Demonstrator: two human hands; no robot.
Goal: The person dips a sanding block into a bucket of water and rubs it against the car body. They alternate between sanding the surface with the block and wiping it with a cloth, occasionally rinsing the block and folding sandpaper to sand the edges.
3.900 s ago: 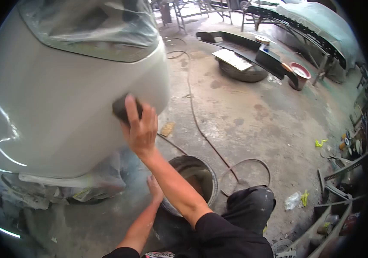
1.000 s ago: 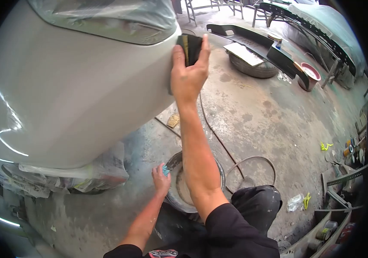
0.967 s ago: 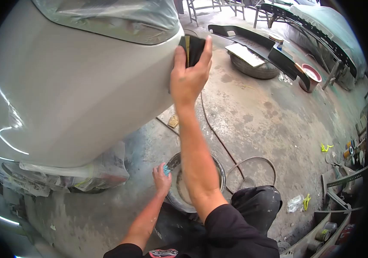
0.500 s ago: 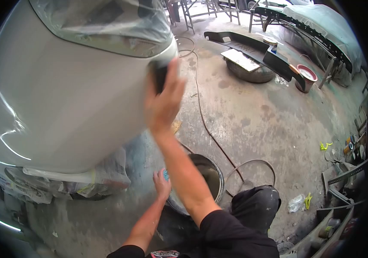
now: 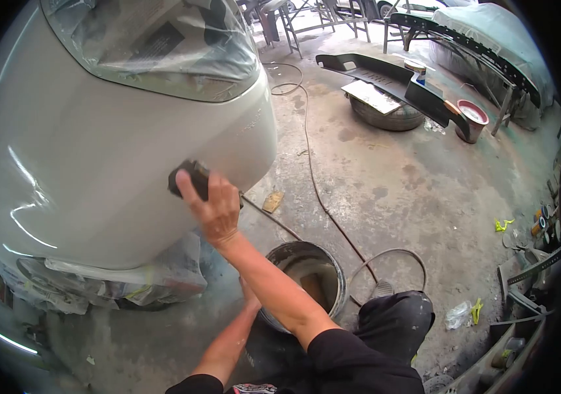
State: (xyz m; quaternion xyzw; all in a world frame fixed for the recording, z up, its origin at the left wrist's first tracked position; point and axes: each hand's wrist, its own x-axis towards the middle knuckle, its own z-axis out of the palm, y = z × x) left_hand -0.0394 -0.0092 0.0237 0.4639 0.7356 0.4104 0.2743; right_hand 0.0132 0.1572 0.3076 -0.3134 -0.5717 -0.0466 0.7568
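My right hand (image 5: 218, 209) is closed around a black sanding block (image 5: 190, 180), pressed to the lower side of a pale grey car body panel (image 5: 110, 138). The thumb and fingers straddle the block. Below it, my left hand (image 5: 249, 294) is by the near left rim of a dark bucket (image 5: 341, 289); its fingers are mostly hidden behind my right forearm. Murky water and a brownish piece show inside the bucket. Clear plastic sheeting (image 5: 162, 43) covers the upper part of the car, and more masking film (image 5: 169, 272) hangs beneath the panel.
A hose (image 5: 316, 190) snakes over the concrete floor to the bucket's right. Further back, a black bumper part (image 5: 385, 85) rests over a tyre (image 5: 385, 118), beside a red bucket (image 5: 474, 118). Loose parts and cans (image 5: 540, 220) line the right side.
My right hand has moved down and left with the sanding block, from the panel's upper right corner to its lower side. The blue item earlier seen at my left hand is hidden now.
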